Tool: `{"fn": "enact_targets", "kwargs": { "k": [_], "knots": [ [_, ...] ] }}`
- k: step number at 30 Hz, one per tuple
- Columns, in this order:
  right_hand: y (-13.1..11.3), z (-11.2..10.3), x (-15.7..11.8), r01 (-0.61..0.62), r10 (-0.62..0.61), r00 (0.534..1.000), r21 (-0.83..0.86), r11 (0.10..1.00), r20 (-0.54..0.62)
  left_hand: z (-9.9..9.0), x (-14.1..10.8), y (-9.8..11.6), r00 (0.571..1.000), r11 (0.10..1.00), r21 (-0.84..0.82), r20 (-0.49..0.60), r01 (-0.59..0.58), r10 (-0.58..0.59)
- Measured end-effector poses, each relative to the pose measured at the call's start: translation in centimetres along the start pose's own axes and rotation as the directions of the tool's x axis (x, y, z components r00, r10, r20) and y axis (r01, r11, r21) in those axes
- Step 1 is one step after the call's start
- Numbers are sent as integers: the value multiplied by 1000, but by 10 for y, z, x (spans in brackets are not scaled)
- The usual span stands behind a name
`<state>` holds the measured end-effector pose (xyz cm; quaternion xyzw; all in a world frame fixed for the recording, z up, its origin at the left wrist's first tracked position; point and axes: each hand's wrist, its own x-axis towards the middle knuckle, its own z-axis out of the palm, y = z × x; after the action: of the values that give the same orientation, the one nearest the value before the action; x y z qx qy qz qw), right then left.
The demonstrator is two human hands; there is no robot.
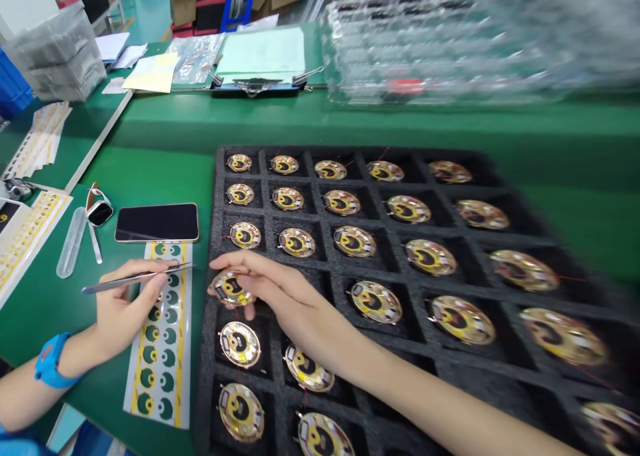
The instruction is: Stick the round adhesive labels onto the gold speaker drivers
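Note:
My left hand (123,313) is closed on a pair of tweezers (113,284), its thumb and forefinger pinching them, tips pointing right. Under and beside that hand lies a sheet of round yellow and green stickers (159,349). My right hand (283,286) grips a round gold-coloured disc-shaped part (227,288) by its edge, over the left side of a black foam tray (204,376). Yellow and dark markings show on the disc's face; my fingers hide part of it. Similar gold discs (240,345) sit in the tray's square compartments, some with thin red wires. My right forearm covers several compartments.
Behind the sticker sheet lies a phone (157,223), with a watch (100,206) and a clear plastic case (71,243) to its left. More sticker sheets (37,236) are at the far left. A clipboard (260,59) and clear plastic trays (430,49) occupy the back ledge.

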<state>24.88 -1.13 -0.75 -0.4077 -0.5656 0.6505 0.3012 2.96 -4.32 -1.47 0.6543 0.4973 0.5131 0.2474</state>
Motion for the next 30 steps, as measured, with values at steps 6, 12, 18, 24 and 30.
{"fn": "enact_targets", "kwargs": {
  "k": [6,12,18,24,30],
  "knots": [
    [-3,-7,1,-123,120,988,28,992,97,1,3,-1,999,1000,-6,-21,31,-31],
    [1,-7,5,-182,146,971,194,964,189,1,4,-4,996,996,-19,-13,88,-89],
    [6,-4,6,-187,136,968,250,950,211,0,4,-5,989,988,-50,-18,144,-145],
    [5,-4,3,-211,116,952,332,919,284,-1,4,-6,984,981,-82,-9,174,-175],
    [-3,-5,2,-237,119,938,352,906,325,-2,4,-6,978,975,-91,-23,204,-207]
  ]
}}
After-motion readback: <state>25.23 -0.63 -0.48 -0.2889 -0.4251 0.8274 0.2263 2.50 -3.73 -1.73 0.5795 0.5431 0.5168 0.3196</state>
